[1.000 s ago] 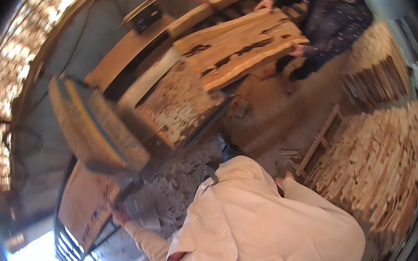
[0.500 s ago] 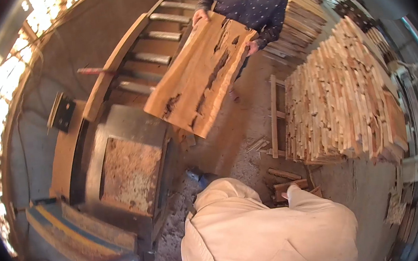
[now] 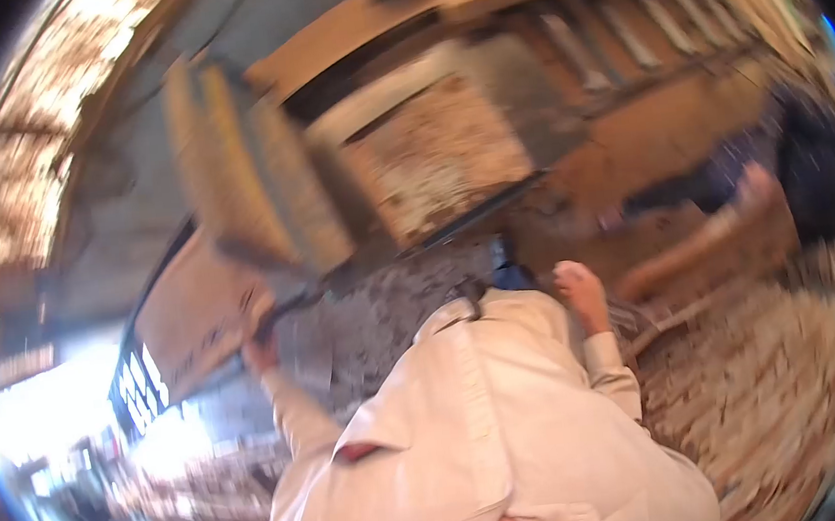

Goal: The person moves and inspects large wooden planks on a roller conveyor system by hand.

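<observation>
My left hand [image 3: 260, 353] is at the near edge of a brown wooden slab [image 3: 197, 317] that has a dark crack or mark. It appears to touch that edge, but blur hides how the fingers lie. The slab sticks out beside a machine part with a blue and yellow stripe [image 3: 237, 157]. To the right of my body, my right hand [image 3: 582, 295] hangs in the air with loosely bent fingers and nothing visible in it. The machine's flat top [image 3: 443, 158], dusted with wood shavings, lies ahead of me.
A roller conveyor [image 3: 617, 30] runs from the machine to the upper right. Another person [image 3: 820, 161] in dark clothes stands at the right, an arm by a wooden slab [image 3: 727, 241]. Stacked boards [image 3: 772, 387] fill the lower right. Shavings litter the floor [image 3: 374, 325].
My view has swung left, so the machine and conveyor now lie further right. My left hand has come into sight at the slab. The other person's slab is lower and further right.
</observation>
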Demonstrator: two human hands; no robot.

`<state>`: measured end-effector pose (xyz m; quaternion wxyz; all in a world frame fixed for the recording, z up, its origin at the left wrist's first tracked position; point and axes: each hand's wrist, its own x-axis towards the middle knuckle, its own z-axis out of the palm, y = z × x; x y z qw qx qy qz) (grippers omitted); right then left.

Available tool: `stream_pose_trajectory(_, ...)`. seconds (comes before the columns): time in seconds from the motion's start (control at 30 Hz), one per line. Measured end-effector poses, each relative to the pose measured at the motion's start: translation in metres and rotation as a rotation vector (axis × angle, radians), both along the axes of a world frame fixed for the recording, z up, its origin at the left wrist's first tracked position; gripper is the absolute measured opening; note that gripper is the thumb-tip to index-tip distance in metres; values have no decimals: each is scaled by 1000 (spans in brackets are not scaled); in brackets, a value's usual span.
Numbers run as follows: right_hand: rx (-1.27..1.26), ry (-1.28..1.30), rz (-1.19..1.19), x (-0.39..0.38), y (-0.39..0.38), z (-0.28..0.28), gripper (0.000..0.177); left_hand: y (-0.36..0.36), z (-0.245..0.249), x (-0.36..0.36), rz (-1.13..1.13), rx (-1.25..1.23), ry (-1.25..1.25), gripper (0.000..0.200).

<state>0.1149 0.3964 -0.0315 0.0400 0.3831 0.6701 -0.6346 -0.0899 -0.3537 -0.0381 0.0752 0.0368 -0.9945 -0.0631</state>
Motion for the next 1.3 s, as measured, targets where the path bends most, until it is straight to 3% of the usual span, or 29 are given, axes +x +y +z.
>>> stream_pose_trajectory(0.03, -173, 34, -56, -8, 0, -8, 36, -5, -3, 4, 32, 1, 9, 80)
stream_pose_trajectory(0.1, -187, -26, 9, -21, -3, -2, 43, -8, -12, 12, 74, 44, 35, 81)
stream_pose_trajectory(0.17, -186, -67, 58, -43, -2, -1, 47, 23, 4, 5, 221, 355, 14, 78)
stream_pose_trajectory(0.2, -199, -75, 86, -55, -5, -2, 48, 45, 25, 7, 114, 450, 60, 75)
stream_pose_trajectory(0.23, -215, -86, 118, -66, -11, -4, 49, 48, 24, 10, 165, 305, 112, 69)
stream_pose_trajectory(0.3, -258, -49, 240, -93, -21, -1, 50, 61, 37, 13, 211, 262, 86, 59)
stream_pose_trajectory(0.4, -305, 40, 375, -116, -36, 11, 48, 83, 36, 1, 840, 1735, 323, 51)
stream_pose_trajectory(0.5, -254, 144, 499, -163, -69, 47, 45, 128, 42, 16, 724, 1816, 285, 45)
stream_pose_trajectory(0.53, -90, 235, 620, -175, -72, 34, 47, 142, 42, 20, 712, 1823, 257, 42)
stream_pose_trajectory(0.6, 145, 265, 620, -190, -93, 55, 53, 171, 40, 29, 687, 1842, 200, 38)
stream_pose_trajectory(0.67, 403, 291, 613, -195, -98, 42, 54, 208, 49, 32, 679, 1851, 147, 36)
stream_pose_trajectory(0.8, 200, 228, 404, -196, -88, 34, 53, 259, 39, 39, 608, 1836, 116, 36)
stream_pose_trajectory(0.9, 642, 239, 356, -189, -64, 47, 49, 279, 45, 42, 556, 1667, -72, 42)
stream_pose_trajectory(0.97, 607, 245, 365, -191, -45, 45, 48, 282, 43, 36, 567, 1662, -217, 45)
stream_pose_trajectory(1.0, 454, 230, 384, -192, -34, 40, 48, 275, 45, 42, 593, 1644, -263, 47)
stream_pose_trajectory(1.1, -51, 177, 432, -208, -26, 27, 46, 262, 50, 46, 693, 1769, 3, 48)
stream_pose_trajectory(1.23, -280, 24, 393, -225, -39, 32, 42, 216, 47, 39, 706, 1904, 254, 49)
stream_pose_trajectory(1.3, -323, 2, 385, -243, -40, 31, 40, 207, 50, 27, 705, 1822, 310, 46)
